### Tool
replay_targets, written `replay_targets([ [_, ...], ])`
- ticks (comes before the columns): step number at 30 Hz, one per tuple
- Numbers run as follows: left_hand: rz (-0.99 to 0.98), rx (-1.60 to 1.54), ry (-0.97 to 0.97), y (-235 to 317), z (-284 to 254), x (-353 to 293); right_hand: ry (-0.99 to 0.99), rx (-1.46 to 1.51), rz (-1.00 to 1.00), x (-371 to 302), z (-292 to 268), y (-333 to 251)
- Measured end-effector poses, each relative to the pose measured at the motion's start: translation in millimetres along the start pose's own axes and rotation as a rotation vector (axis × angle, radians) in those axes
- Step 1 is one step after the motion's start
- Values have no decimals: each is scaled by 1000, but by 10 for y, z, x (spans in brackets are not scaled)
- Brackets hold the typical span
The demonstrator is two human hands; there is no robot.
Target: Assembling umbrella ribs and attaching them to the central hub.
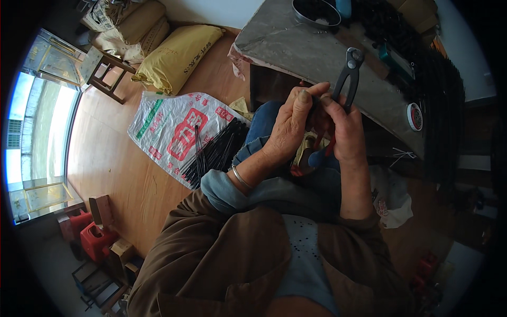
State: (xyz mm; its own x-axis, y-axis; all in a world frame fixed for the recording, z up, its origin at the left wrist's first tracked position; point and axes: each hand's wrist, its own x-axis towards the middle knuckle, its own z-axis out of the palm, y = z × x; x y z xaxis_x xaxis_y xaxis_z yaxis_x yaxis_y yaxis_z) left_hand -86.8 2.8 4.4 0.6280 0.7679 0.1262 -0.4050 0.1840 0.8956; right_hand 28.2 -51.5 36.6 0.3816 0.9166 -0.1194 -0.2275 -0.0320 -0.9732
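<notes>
My right hand is wrapped round a pair of pliers. Their dark metal head points up and away above my knuckles, and a blue and red grip shows below the hand. Close against it, my left hand is closed, thumb up, fingers bent toward the right hand. Something small and dark sits between the two hands, mostly hidden by the fingers. Left of my knees, a bundle of long thin black rods lies on a white printed sack spread on the floor.
A grey-topped table stands ahead and right, bearing a metal bowl, a heap of black parts and a round tin. Full sacks and a wooden stool are far left. Red plastic stools stand lower left.
</notes>
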Motion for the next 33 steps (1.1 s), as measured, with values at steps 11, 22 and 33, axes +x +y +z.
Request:
replay_targets([
  [11, -15, -108, -7, 54, 6, -9, -12, -33, -26, -12, 13, -45],
  [22, -20, -124, 61, 46, 41, -4, -81, -24, -80, -22, 45, 5],
  [33, -205, -106, 231, 121, -143, 140, -219, -243, 20, -283, 38, -313],
])
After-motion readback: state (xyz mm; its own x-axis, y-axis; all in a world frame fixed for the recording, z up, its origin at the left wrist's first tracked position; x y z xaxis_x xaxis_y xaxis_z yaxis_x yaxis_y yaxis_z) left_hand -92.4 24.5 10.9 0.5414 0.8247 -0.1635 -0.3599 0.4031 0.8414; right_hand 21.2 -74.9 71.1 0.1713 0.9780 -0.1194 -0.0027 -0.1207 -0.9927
